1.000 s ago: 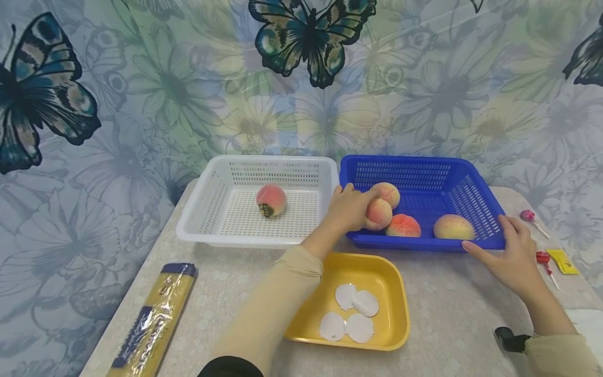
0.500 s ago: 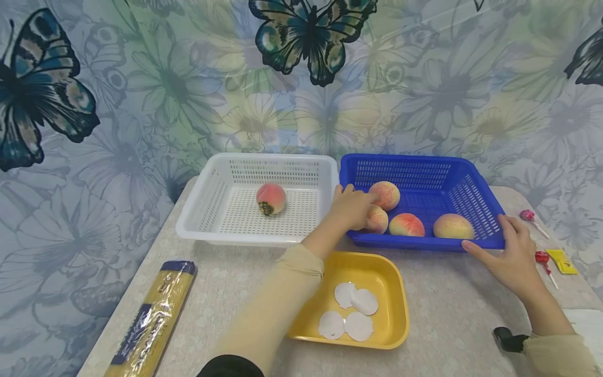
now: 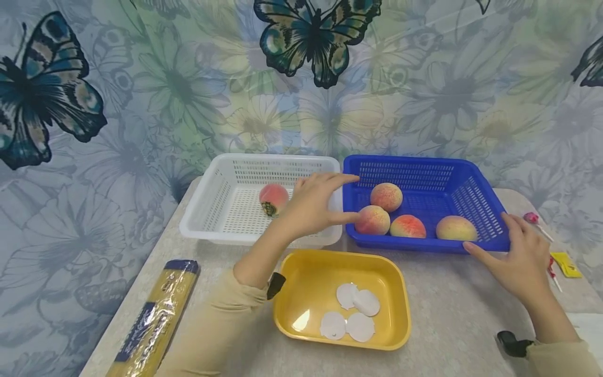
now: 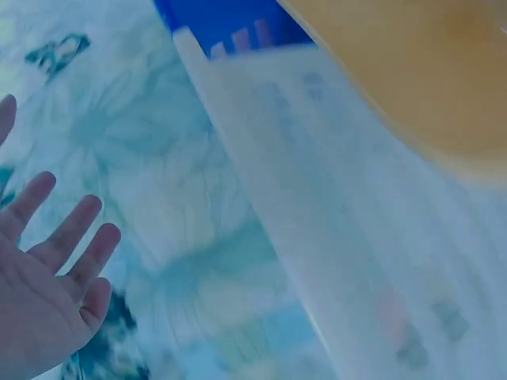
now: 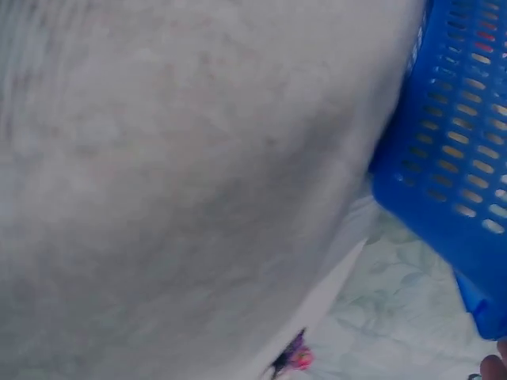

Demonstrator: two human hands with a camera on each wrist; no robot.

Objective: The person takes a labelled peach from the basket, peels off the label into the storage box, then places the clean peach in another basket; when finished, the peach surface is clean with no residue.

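My left hand (image 3: 320,207) hovers with spread, straight fingers over the gap between the white basket (image 3: 212,209) and the blue basket (image 3: 424,243), holding nothing. Its thumb points at a peach (image 3: 372,220) lying at the blue basket's near left, just apart from it. Several peaches lie in the blue basket. One peach with a dark sticker (image 3: 273,198) sits in the white basket. My right hand (image 3: 515,251) rests against the blue basket's front right corner, thumb along the front rim. The left wrist view shows the left hand (image 4: 47,301) empty, its fingers (image 4: 83,226) apart.
A yellow tray (image 3: 301,283) with several white round pieces (image 3: 350,314) sits near me, below the baskets. A long spaghetti packet (image 3: 151,319) lies at the front left. Lollipops (image 3: 529,217) and a yellow packet (image 3: 565,264) lie right of the blue basket. A floral curtain hangs behind.
My left hand has let go of the peach, which now lies in the blue basket, and has drawn back left with fingers spread. The right hand has stayed at the corner.
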